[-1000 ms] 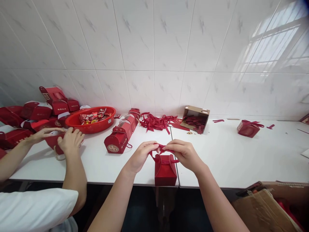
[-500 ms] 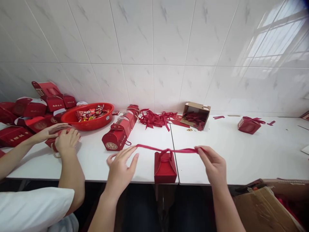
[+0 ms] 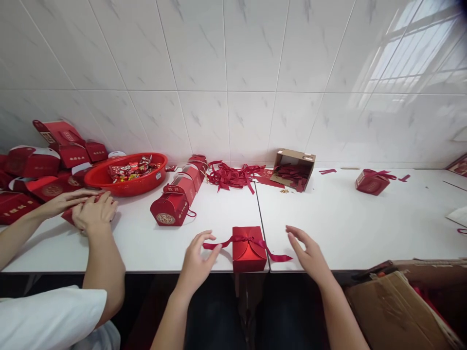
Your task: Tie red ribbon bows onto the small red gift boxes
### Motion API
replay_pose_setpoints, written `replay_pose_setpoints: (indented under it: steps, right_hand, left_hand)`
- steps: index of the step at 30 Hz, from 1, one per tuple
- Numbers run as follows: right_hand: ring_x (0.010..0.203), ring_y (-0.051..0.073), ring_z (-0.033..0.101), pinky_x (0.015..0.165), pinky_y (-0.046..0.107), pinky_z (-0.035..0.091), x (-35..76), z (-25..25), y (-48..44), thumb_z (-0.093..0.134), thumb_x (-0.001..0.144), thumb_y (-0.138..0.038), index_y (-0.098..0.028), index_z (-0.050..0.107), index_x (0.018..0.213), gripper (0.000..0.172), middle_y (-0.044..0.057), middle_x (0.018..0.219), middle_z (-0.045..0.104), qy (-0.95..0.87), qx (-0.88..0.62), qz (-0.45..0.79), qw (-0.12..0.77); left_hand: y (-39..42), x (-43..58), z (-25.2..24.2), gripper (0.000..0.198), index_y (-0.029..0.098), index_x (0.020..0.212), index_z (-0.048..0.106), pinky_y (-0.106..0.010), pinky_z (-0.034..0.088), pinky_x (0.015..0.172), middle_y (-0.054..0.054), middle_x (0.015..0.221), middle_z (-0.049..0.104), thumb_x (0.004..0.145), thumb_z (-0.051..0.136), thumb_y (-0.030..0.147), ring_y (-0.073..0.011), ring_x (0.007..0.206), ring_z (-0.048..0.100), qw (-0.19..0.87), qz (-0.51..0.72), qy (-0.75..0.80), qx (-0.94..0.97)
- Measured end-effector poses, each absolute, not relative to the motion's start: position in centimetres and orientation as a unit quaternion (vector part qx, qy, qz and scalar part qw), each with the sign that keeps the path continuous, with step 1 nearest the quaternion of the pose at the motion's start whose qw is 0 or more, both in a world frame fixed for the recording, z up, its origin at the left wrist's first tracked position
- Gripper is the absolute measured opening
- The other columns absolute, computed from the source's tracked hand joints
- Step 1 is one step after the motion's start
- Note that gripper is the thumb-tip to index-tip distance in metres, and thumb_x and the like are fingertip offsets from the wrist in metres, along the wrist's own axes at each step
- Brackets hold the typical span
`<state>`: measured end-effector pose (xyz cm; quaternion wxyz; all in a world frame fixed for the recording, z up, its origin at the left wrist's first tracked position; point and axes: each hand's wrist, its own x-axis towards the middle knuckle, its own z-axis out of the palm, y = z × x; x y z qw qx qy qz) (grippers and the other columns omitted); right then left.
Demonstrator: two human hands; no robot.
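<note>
Right in front of me a small red gift box (image 3: 249,256) sits at the table's front edge, its top flaps folded shut. A dark red ribbon (image 3: 277,257) is knotted over its top, with one tail stretching to each side. My left hand (image 3: 197,260) is beside the left tail, thumb and fingers apart around its end without gripping it. My right hand (image 3: 308,253) hovers to the right of the box, fingers spread, a short way from the right tail and holding nothing.
At left a co-worker's hands (image 3: 91,211) press a red box. Behind stand a red basin (image 3: 127,189) of sweets, a row of red boxes (image 3: 170,209), loose ribbons (image 3: 237,176) and an open carton (image 3: 310,167). A tied box (image 3: 372,183) lies right; a cardboard box (image 3: 386,306) stands lower right.
Both hands have let go of the ribbon, which was pulled taut above the box. Its tails now droop to the sides, and the box's raised top lies flat under the knot.
</note>
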<state>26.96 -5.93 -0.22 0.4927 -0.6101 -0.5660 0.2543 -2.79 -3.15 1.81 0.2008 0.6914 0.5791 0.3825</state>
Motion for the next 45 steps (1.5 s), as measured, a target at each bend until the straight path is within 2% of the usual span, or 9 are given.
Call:
replay_pose_setpoints:
  steps: [5, 12, 18, 22, 27, 31, 37, 40, 45]
  right_hand:
    - [0.092, 0.020, 0.061, 0.084, 0.036, 0.048, 23.0, 1.0, -5.2, 0.046, 0.090, -0.040, -0.024, 0.050, 0.126, 0.040, 0.005, 0.094, 0.064, -0.649, -0.528, 0.324, 0.441]
    - [0.068, 0.015, 0.050, 0.070, 0.030, 0.045, 21.6, 0.1, -4.4, 0.050, 0.088, -0.039, -0.022, 0.050, 0.118, 0.035, -0.002, 0.070, 0.047, -0.637, -0.490, 0.368, 0.468]
    - [0.057, 0.011, 0.042, 0.055, 0.025, 0.037, 21.7, 0.3, -4.0, 0.052, 0.086, -0.034, -0.023, 0.049, 0.109, 0.025, -0.005, 0.069, 0.039, -0.613, -0.485, 0.380, 0.494]
    - [0.051, 0.008, 0.035, 0.050, 0.023, 0.030, 22.9, 0.4, -3.8, 0.054, 0.085, -0.032, -0.023, 0.043, 0.089, 0.015, -0.007, 0.067, 0.036, -0.611, -0.490, 0.383, 0.490]
    - [0.058, 0.012, 0.041, 0.053, 0.025, 0.034, 24.2, 1.5, -5.0, 0.052, 0.085, -0.031, -0.020, 0.041, 0.061, 0.029, -0.001, 0.067, 0.046, -0.683, -0.503, 0.313, 0.428]
    - [0.061, 0.013, 0.050, 0.054, 0.028, 0.038, 24.5, 2.3, -5.8, 0.050, 0.084, -0.025, -0.019, 0.057, 0.057, 0.029, 0.005, 0.084, 0.058, -0.710, -0.551, 0.250, 0.359]
    - [0.059, 0.015, 0.051, 0.052, 0.028, 0.039, 22.6, 2.3, -4.8, 0.059, 0.076, -0.024, -0.020, 0.069, 0.062, 0.018, 0.005, 0.072, 0.060, -0.617, -0.583, 0.163, 0.503]
    - [0.060, 0.014, 0.052, 0.052, 0.027, 0.040, 21.1, 2.6, -4.8, 0.062, 0.073, -0.024, -0.020, 0.070, 0.060, 0.016, 0.004, 0.074, 0.061, -0.600, -0.540, 0.258, 0.531]
    - [0.066, 0.014, 0.054, 0.061, 0.027, 0.043, 19.4, 3.0, -5.1, 0.065, 0.072, -0.026, -0.020, 0.071, 0.062, 0.014, 0.003, 0.077, 0.057, -0.590, -0.509, 0.395, 0.486]
  left_hand:
    - [-2.2, 1.3, 1.6, 0.012, 0.021, 0.090, 0.053, -0.034, 0.044, 0.091, -0.004, 0.096, 0.059, 0.079, 0.054, 0.027, -0.0188, 0.097, 0.057, 0.319, 0.439, 0.484, 0.687]
    - [-1.6, 2.3, 0.7, 0.013, 0.022, 0.082, 0.041, -0.029, 0.045, 0.080, 0.001, 0.085, 0.047, 0.075, 0.052, 0.019, -0.0142, 0.082, 0.051, 0.384, 0.440, 0.472, 0.661]
    - [-1.3, 1.9, -0.4, 0.016, 0.023, 0.086, 0.038, -0.022, 0.036, 0.058, 0.007, 0.068, 0.041, 0.078, 0.052, 0.027, -0.0106, 0.058, 0.042, 0.430, 0.384, 0.520, 0.630]
    - [-0.8, 0.7, 0.2, 0.024, 0.022, 0.082, 0.042, -0.021, 0.031, 0.056, 0.009, 0.056, 0.030, 0.075, 0.059, 0.039, -0.0103, 0.053, 0.036, 0.407, 0.361, 0.514, 0.663]
    - [0.7, -1.7, 1.5, 0.026, 0.019, 0.078, 0.054, -0.022, 0.036, 0.058, 0.003, 0.066, 0.049, 0.079, 0.047, 0.044, -0.0123, 0.060, 0.045, 0.418, 0.292, 0.546, 0.665]
    - [1.3, -2.8, 2.7, 0.024, 0.015, 0.066, 0.064, -0.022, 0.035, 0.050, 0.001, 0.058, 0.055, 0.068, 0.061, 0.039, -0.0113, 0.051, 0.045, 0.503, 0.156, 0.513, 0.678]
    - [0.1, -1.1, 4.9, 0.022, 0.014, 0.066, 0.072, -0.023, 0.041, 0.060, 0.000, 0.055, 0.056, 0.069, 0.068, 0.035, -0.0122, 0.059, 0.050, 0.604, 0.188, 0.395, 0.666]
    - [-1.1, 0.5, 5.1, 0.023, 0.016, 0.073, 0.074, -0.025, 0.045, 0.069, -0.001, 0.065, 0.058, 0.075, 0.065, 0.037, -0.0144, 0.070, 0.054, 0.571, 0.275, 0.410, 0.656]
    - [-3.1, 2.7, 3.7, 0.024, 0.020, 0.089, 0.074, -0.025, 0.045, 0.062, -0.002, 0.075, 0.050, 0.083, 0.055, 0.033, -0.0127, 0.066, 0.050, 0.398, 0.354, 0.468, 0.705]
